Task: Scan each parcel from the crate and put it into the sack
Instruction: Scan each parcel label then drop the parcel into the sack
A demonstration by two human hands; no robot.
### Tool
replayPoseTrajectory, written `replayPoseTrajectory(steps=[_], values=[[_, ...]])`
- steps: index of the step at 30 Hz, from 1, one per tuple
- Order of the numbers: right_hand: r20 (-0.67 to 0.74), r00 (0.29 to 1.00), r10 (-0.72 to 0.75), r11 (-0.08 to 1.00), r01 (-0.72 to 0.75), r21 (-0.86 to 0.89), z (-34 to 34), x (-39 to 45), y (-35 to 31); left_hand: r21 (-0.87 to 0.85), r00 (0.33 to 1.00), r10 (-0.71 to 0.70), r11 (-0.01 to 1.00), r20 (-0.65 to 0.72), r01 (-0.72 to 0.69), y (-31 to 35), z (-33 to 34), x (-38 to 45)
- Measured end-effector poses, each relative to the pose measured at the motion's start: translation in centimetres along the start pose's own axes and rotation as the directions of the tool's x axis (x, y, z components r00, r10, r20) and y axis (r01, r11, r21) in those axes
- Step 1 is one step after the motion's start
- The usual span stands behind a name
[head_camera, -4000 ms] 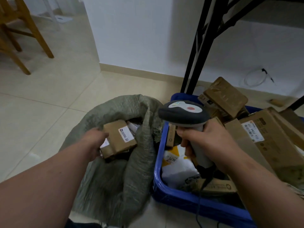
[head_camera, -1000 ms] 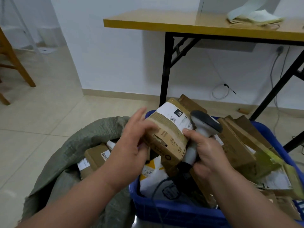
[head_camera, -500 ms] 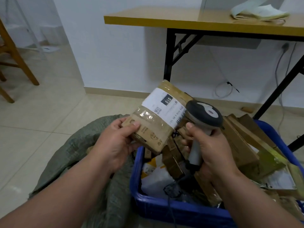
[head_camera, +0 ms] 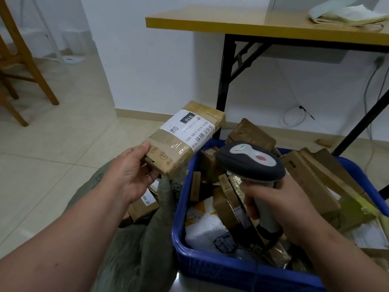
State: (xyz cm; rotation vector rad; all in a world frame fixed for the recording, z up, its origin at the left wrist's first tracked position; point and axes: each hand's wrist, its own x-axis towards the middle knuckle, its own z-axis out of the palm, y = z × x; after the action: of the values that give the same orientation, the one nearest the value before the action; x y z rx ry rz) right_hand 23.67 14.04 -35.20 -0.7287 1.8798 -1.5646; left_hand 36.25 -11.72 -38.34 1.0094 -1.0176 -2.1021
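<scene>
Above the seam where the grey-green woven sack (head_camera: 134, 258) meets the blue plastic crate (head_camera: 231, 270), my left hand (head_camera: 130, 175) holds one rectangular brown cardboard parcel (head_camera: 185, 142), thumb on top and fingers curled under its near end, so that grip is clamped on the box. It is wrapped in glossy clear tape and carries one white shipping label (head_camera: 189, 129) with a barcode and the print "010", face up and tilted away from me. My right hand (head_camera: 280, 209) is wrapped round the pale grey handle of one handheld barcode scanner (head_camera: 250, 163), whose rounded dark grey head bears a light panel with a red oval button; the head sits just beside the parcel's near right edge, over the crate. Inside the crate lies a jumble of cardboard boxes, more than I can count, some flat and long, plus at least one soft white plastic mailer bag (head_camera: 206, 228) near the front. One small cardboard box (head_camera: 143, 205) with a label shows in the sack's mouth under my left wrist. Behind stands one table (head_camera: 252, 24) with a yellow-brown top and black folding metal legs, a crumpled white cloth (head_camera: 345, 13) on it.
</scene>
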Motion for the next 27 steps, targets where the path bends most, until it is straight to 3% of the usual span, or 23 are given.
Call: replayPoseTrajectory(steps=[5,27], values=[[-0.021,0.999,-0.039,0.999,0.039,0.003,0.55,-0.16,-0.28,0.006,0.999,-0.034,0.999,0.007,0.034,-0.06,0.13,-0.03],[-0.041,0.999,0.02,0.985,-0.026,-0.172,0.76,0.61,-0.57,0.133,0.999,0.011,0.991,-0.041,-0.006,0.07,-0.53,-0.05]])
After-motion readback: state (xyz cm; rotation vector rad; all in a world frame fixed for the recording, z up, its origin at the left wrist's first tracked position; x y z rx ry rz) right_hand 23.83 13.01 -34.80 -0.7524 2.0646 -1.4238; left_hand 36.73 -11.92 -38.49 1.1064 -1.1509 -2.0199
